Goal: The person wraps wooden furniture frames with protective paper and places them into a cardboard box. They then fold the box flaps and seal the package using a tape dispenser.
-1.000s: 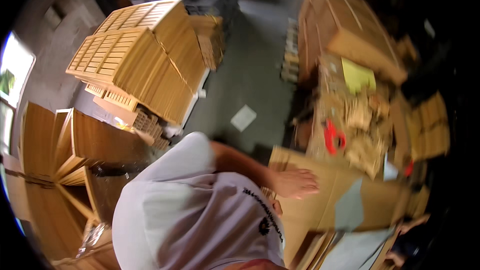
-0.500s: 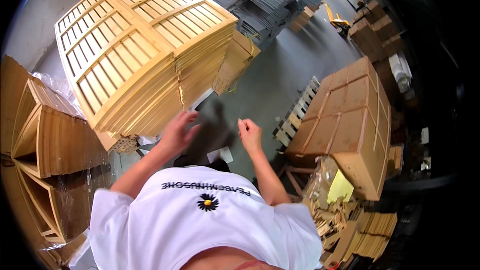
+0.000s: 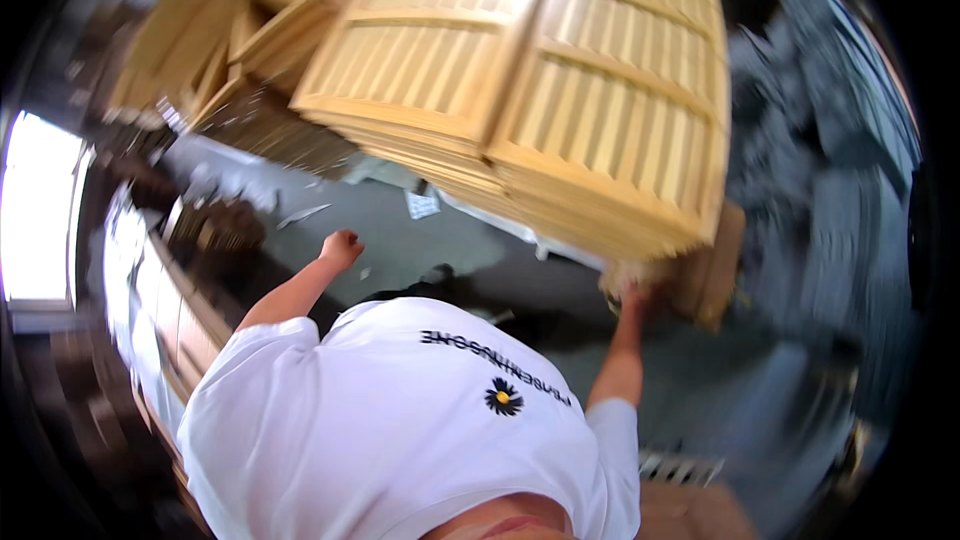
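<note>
Two stacks of pale wooden slatted panels (image 3: 620, 70) stand side by side in front of me, blurred by motion. My left hand (image 3: 343, 250) hangs over the floor, left of the stacks; its fingers are curled in and nothing shows in them. On the right, my right hand (image 3: 635, 295) is close to the near lower corner of the right stack, beside a brown cardboard piece (image 3: 712, 265). Blur smears its fingers, so I cannot tell whether it touches either one.
Wooden frames (image 3: 265, 50) partly wrapped in clear film stand at the far left. Grey stacked material (image 3: 800, 130) rises on the right. A sheet of paper (image 3: 422, 205) lies on the floor. A pallet (image 3: 682, 466) and a carton (image 3: 690, 512) are at the lower right.
My view has swung to the right, so the panel stacks now lie more centrally. My hands have spread apart, the right one moving toward the stack's corner; the left one's fingers have curled in.
</note>
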### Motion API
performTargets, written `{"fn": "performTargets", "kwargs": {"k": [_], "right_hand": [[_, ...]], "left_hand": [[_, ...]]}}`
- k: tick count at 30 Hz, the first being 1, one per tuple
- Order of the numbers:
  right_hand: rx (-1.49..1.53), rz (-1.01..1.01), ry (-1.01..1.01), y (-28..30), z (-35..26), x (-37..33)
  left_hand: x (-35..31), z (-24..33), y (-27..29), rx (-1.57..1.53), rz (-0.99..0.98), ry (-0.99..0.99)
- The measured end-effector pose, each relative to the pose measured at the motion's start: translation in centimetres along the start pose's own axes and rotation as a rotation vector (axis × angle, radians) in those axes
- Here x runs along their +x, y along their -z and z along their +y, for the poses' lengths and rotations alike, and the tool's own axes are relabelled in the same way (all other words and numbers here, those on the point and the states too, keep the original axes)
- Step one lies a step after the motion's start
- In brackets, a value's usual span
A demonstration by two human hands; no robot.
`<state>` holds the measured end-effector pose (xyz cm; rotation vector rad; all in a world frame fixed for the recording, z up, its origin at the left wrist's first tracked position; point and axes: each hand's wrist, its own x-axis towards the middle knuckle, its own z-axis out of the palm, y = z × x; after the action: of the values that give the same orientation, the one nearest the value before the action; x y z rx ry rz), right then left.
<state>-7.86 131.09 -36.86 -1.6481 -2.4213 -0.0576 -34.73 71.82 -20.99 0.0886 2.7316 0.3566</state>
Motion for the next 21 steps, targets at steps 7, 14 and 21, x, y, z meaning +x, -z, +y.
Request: {"fn": "performTargets", "kwargs": {"k": [7, 14, 21], "right_hand": [[0.240, -0.278, 0.228, 2.7, 7.3, 5.2], [0.176, -0.050, 0.079, 18.7, 7.3, -0.1], [0.652, 0.026, -0.508, 23.5, -2.4, -26.9]], "left_hand": [[5.4, -2.1, 6.6, -0.189, 0.410, 0.095], [19.5, 1.2, 9.0, -0.460, 0.503, -0.182], [27.8, 6.9, 6.6, -0.394, 0.288, -0.090]]}}
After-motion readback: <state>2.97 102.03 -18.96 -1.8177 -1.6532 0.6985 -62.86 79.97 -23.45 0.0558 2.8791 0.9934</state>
